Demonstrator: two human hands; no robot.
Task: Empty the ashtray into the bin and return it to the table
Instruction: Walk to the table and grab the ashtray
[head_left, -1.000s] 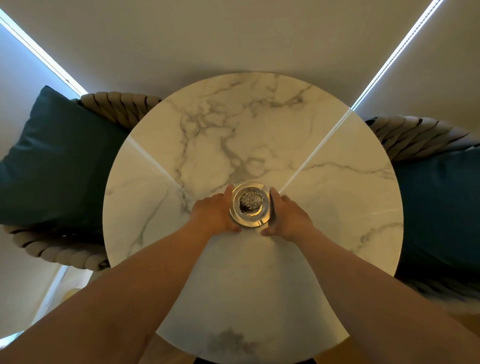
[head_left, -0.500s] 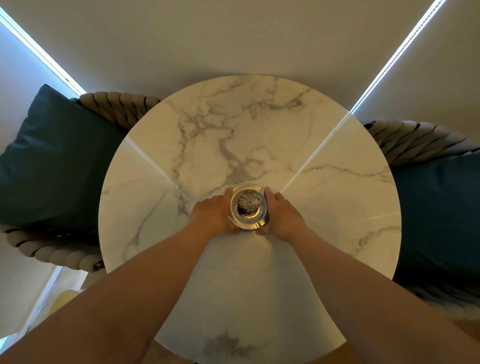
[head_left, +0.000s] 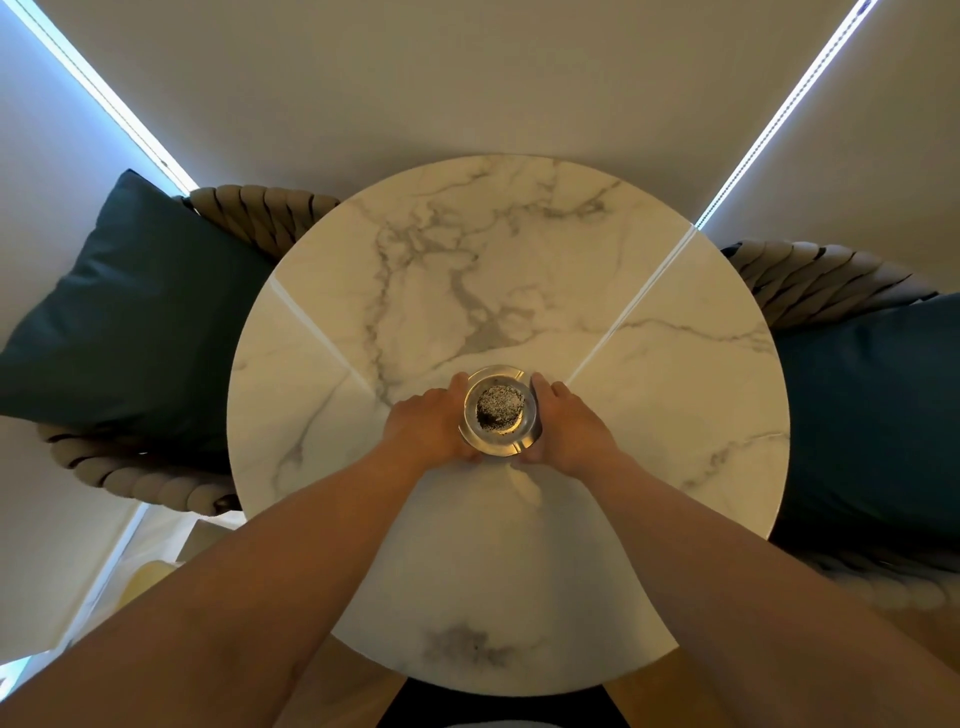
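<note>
- Two bare hands close on a round clear glass ashtray (head_left: 498, 411) from opposite sides, seen from above by the head camera.
- The left hand (head_left: 428, 427) presses its palm and curled fingers against the ashtray's left wall; its grip is narrow and wrapped to the glass.
- The right hand (head_left: 569, 426) mirrors it on the right wall, fingertips reaching past the far rim, thumb tucked near the lower edge.
- Together the two hands clasp the ashtray between them. Whether its base is touching the surface or raised just off it cannot be told from this angle.
- The ashtray sits near the middle of a round white marble table with grey veins (head_left: 675, 395), a little toward the person.
- Inside the ashtray's bowl lies a mound of grey and black speckled ash (head_left: 497, 409), filling the centre; the thick glass rim around it is bare.
- A dark teal cushion (head_left: 130, 322) on a woven rope chair (head_left: 260, 213) is left of the table; a second rope chair (head_left: 821, 280) with a teal seat is right.
- Compared with half a second ago, both hands hold the same clasp on the ashtray, which lies at much the same spot on the marble, and the ash is undisturbed.
</note>
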